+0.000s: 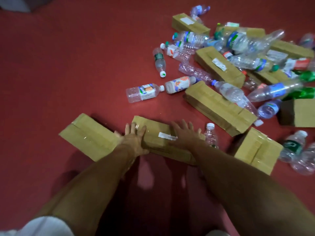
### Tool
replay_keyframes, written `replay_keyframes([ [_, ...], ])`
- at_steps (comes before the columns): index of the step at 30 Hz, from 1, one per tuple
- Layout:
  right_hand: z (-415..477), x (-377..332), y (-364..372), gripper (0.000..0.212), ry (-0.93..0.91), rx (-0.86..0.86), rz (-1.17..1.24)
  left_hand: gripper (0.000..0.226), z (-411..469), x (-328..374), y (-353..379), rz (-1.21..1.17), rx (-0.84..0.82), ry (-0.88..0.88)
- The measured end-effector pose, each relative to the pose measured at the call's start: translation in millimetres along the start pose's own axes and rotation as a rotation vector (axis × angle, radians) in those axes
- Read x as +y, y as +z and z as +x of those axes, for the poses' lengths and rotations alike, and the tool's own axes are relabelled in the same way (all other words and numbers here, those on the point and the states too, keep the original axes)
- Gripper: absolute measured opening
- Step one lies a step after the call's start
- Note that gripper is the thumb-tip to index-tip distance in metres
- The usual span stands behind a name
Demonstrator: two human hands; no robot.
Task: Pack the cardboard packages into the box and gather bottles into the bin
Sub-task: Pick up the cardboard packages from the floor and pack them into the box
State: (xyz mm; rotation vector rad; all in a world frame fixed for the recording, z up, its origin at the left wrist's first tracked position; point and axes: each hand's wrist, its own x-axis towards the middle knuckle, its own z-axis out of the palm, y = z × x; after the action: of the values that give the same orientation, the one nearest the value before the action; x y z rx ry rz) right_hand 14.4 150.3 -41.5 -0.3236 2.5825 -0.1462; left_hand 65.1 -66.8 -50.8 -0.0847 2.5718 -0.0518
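Note:
A long cardboard package [156, 138] with a white label lies on the red floor in front of me. My left hand [133, 138] rests flat on its left end with fingers spread. My right hand [185, 135] lies flat on its right part, fingers straight. Another cardboard package [88, 136] sits just to the left, touching my left hand's side. A small clear bottle [211, 135] lies by the right end of the package under my hands. No box or bin is in view.
Several more cardboard packages [219, 106] and many empty plastic bottles [143, 92] are scattered across the floor to the right and far right. A short package [257, 150] lies at the near right. The red floor [68, 65] stretches bare to the left.

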Motion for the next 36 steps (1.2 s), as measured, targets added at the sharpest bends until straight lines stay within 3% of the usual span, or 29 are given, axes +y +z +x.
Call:
replay_keyframes([
  [4, 11, -27, 11, 0.096, -0.073, -0.077, -0.071, 0.117, -11, -21, 8, -0.067, -0.069, -0.174],
  [7, 14, -34, 21, 0.09, -0.06, -0.042, -0.085, 0.118, -11, -25, 13, -0.166, -0.086, -0.213],
  [13, 11, -32, 22, 0.071, 0.017, 0.098, -0.179, 0.11, -2, -20, 16, -0.314, -0.047, -0.169],
  [19, 8, -24, 18, 0.082, 0.154, 0.019, -0.098, 0.096, 3, -6, 19, -0.321, -0.026, -0.137],
  [32, 2, -22, 12, 0.1, 0.112, -0.057, -0.016, 0.108, -12, -8, 22, -0.253, 0.029, 0.251],
  [36, 2, -20, 13, 0.103, 0.003, -0.133, -0.041, 0.097, -11, -12, 19, -0.277, 0.108, 0.107],
])
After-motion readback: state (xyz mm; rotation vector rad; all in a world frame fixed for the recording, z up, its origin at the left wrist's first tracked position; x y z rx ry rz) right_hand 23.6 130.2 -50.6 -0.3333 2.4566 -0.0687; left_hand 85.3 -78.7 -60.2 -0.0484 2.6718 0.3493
